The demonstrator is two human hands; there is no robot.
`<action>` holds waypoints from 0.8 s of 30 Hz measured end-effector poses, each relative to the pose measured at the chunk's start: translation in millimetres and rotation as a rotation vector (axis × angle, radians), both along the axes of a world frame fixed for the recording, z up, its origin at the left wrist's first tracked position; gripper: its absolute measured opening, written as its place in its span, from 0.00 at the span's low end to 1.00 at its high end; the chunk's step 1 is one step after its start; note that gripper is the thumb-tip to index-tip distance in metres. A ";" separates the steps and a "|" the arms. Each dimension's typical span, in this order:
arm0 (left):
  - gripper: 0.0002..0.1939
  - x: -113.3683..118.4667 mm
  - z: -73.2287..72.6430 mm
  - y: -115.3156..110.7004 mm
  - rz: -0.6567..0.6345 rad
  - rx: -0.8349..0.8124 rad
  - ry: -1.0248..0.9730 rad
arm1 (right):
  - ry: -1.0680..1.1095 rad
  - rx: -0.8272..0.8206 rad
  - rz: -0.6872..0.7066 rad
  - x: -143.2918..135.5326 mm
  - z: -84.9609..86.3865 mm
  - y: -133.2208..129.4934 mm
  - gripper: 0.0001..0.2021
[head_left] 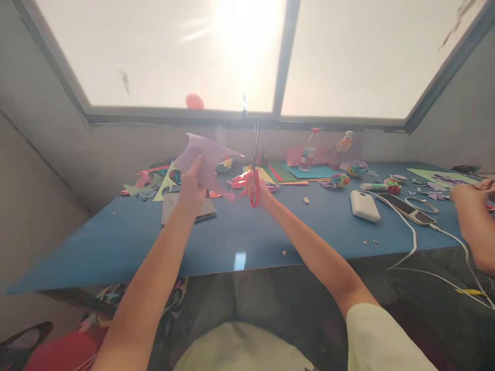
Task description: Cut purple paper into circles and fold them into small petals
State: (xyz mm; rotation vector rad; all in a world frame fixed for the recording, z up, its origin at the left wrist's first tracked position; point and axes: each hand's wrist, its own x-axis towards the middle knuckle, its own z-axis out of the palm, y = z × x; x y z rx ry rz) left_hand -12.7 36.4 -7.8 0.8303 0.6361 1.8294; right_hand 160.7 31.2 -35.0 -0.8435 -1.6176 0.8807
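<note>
My left hand (194, 183) grips a piece of light purple paper (204, 154) with curved, cut-out edges, raised above the blue table (240, 232). Just to its right, my right hand (251, 184) holds scissors with red handles (254, 190), their blades pointing upward and looking nearly closed. The scissors and the paper are apart. Below my left hand lies a dark-edged tablet or phone (204, 208), partly hidden by my arm.
Green paper scraps (167, 184) and glasses (147, 192) lie at left. Coloured sheets (294, 176) and a bottle (308, 152) stand behind. A white power bank (364, 206), a phone (408, 208) and cables are at right, near another person's hand (472, 206).
</note>
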 end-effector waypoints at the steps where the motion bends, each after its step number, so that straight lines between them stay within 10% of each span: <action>1: 0.08 -3.5 3.7 -0.6 -0.013 -0.002 -0.061 | -0.030 -0.023 0.034 0.3 0.2 -0.7 0.30; 8: 0.08 -18.4 11.7 2.0 0.028 0.011 -0.074 | -0.258 -0.086 -0.091 -2.9 -8.7 -5.4 0.24; 15: 0.19 -16.4 7.1 -0.4 0.263 -0.067 0.031 | -0.261 -0.194 0.295 0.8 -8.7 -8.5 0.22; 24: 0.19 -5.6 0.9 -3.4 0.461 0.096 0.325 | -0.226 -0.214 0.307 -12.6 -17.4 -8.1 0.27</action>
